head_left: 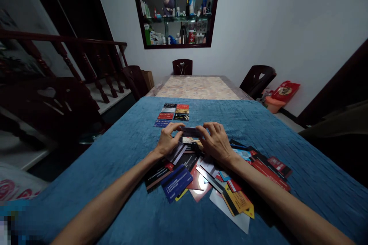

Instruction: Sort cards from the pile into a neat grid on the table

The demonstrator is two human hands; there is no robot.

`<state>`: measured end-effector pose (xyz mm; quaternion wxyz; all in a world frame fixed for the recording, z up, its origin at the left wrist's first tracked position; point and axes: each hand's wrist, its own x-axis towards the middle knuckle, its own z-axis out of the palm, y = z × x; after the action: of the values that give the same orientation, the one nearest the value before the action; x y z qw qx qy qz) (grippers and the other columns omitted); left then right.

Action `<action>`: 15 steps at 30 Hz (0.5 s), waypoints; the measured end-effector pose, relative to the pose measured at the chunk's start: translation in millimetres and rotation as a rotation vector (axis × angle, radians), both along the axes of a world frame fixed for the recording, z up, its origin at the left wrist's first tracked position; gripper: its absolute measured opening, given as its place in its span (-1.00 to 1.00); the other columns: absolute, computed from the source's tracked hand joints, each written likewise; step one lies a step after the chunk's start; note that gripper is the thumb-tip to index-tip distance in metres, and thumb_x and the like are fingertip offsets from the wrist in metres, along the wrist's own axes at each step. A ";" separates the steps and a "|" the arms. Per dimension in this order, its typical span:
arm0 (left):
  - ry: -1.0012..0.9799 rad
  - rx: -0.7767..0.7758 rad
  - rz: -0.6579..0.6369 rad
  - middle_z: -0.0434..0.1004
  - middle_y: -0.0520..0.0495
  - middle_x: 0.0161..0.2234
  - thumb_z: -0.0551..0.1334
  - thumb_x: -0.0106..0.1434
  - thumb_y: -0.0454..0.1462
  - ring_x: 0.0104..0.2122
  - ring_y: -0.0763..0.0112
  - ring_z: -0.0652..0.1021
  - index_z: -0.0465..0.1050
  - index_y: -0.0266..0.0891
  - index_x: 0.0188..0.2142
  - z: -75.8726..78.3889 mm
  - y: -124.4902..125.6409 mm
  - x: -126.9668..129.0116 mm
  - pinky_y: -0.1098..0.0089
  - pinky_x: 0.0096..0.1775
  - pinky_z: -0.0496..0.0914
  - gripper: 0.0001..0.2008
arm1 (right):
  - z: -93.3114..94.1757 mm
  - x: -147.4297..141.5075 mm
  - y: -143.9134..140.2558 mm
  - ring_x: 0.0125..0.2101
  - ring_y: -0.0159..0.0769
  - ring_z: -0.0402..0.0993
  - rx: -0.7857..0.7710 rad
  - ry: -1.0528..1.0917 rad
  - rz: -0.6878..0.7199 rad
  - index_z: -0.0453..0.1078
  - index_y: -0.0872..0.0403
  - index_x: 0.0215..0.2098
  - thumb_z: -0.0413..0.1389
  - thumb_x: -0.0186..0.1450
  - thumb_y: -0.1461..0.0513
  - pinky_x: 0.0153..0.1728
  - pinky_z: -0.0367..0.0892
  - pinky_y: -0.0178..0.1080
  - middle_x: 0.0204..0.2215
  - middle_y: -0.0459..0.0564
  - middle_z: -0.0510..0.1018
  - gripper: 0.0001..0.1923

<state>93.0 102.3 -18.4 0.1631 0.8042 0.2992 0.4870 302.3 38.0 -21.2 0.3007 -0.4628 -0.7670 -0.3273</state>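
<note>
Between my two hands a dark card [189, 132] is held up by its ends, tilted so that its face is hard to read. The fingers of my left hand [169, 138] pinch its left end. At its right end, my right hand [217, 139] grips with thumb and fingers. Beneath and around both hands spreads a loose pile of plastic cards, among them a blue card [176, 182], a yellow card [237, 199] and a red card [271, 174]. Beyond the hands, several cards lie in two columns, with a blue card [162, 123] nearest on the left.
A blue cloth [129, 153] covers the near part of the table; its far part has a patterned top [198, 86]. Dark chairs [182, 67] stand around it. On the right is an orange bucket [274, 104] with a red bag [286, 91].
</note>
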 end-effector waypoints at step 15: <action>0.079 0.128 0.003 0.54 -0.03 -0.26 0.19 0.20 -0.48 -0.23 0.36 0.54 0.44 -0.17 0.02 0.2 19.9 -10.2 0.31 -0.10 0.45 -0.59 | 10.1 -1.4 30.3 -0.13 -0.08 0.21 -0.059 -0.028 0.000 0.39 0.10 0.01 0.08 0.31 0.25 -0.18 0.14 -0.13 -0.13 0.16 0.42 -0.70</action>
<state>82.8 122.2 -18.2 0.0986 0.8311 0.2752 0.4732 300.9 68.3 -11.1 0.2762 -0.4666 -0.7806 -0.3110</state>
